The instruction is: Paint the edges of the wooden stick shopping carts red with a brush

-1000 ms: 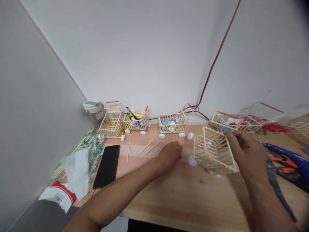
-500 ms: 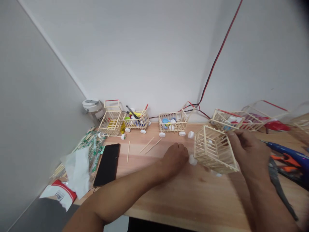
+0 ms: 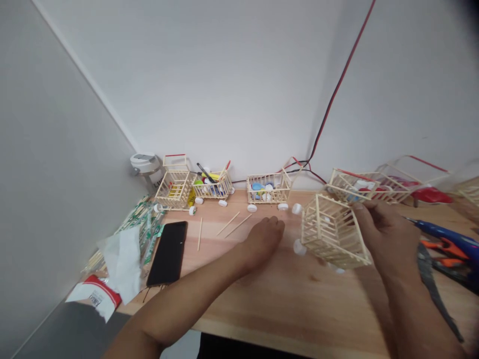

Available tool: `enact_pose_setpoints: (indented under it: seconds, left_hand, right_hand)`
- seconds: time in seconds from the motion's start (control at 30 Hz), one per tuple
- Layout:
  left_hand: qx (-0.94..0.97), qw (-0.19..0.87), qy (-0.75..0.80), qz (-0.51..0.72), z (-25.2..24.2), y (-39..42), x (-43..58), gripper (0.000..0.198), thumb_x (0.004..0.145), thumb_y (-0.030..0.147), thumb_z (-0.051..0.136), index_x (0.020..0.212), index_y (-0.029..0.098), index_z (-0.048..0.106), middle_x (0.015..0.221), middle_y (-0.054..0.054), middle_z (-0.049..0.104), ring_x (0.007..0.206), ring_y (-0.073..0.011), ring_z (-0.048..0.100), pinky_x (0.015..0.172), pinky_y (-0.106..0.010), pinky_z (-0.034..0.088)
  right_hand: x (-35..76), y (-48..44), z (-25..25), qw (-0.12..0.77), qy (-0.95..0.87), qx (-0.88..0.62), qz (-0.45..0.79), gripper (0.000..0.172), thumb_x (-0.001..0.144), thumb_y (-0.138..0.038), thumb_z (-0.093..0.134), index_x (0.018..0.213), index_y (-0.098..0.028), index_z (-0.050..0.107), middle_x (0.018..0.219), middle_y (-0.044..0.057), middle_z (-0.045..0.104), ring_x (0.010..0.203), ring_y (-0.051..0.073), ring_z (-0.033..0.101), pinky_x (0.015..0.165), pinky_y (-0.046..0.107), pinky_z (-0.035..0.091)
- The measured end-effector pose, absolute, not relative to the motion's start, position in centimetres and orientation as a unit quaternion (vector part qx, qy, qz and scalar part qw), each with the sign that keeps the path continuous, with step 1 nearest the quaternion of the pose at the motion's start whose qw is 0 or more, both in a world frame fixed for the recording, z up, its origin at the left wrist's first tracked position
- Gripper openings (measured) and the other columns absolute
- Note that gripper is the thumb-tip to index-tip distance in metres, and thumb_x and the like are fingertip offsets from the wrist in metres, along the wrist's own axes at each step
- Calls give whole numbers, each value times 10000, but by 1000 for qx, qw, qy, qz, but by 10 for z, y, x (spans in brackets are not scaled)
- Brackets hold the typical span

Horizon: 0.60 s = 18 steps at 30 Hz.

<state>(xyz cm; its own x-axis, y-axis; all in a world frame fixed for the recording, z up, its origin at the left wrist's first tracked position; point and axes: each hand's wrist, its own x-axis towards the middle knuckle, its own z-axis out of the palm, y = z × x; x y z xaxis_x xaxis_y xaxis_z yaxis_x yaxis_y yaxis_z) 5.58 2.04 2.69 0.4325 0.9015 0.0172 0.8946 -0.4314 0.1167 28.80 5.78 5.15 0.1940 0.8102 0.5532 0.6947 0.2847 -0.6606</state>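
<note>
My right hand [image 3: 385, 234] pinches the upper right edge of a small cart [image 3: 333, 234] built of thin wooden sticks. The cart is tipped on the table, its open basket turned toward me. White wheels [image 3: 300, 247] show on its left side. My left hand [image 3: 265, 239] rests on the wood, apart from the cart and to its left. Its fingers are curled under, so whatever they hold, if anything, is hidden. Loose wooden sticks [image 3: 232, 226] lie to the left of that hand.
Finished stick carts [image 3: 268, 188] with small items line the wall. At left are a phone [image 3: 167, 253], a lidded cup [image 3: 146, 172], packaged sticks [image 3: 138, 219] and a torn wrapper [image 3: 95, 294]. A blue pen-like tool [image 3: 441, 230] and orange-handled pliers [image 3: 445, 252] lie at right.
My left hand has drawn a little to the left, away from the cart's wheel. My right hand and the cart stay nearly where they were.
</note>
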Motion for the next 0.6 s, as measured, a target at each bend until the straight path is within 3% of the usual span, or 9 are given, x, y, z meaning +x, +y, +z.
enact_pose_setpoints:
  seconds: [0.33,0.6]
  left_hand:
    - [821,46,568,24,30,6,82,191,920,70,389,991,66,567,998,-200,623,947,-309,591,743,-412,498]
    - [776,119,608,117,29,24,54,193,921,61,355,971,126,530,978,-140,669,856,-218,636,725,-331,494]
  right_hand:
    - [285,55,55,485,-635,-598,55,384,783,-568,507,778,-207,638,657,1,611,605,137,553,587,256,388]
    - [284,54,54,490,-629,-600,61,382,799,-558,505,814,-202,641,690,10,627,634,144,559,616,265,405]
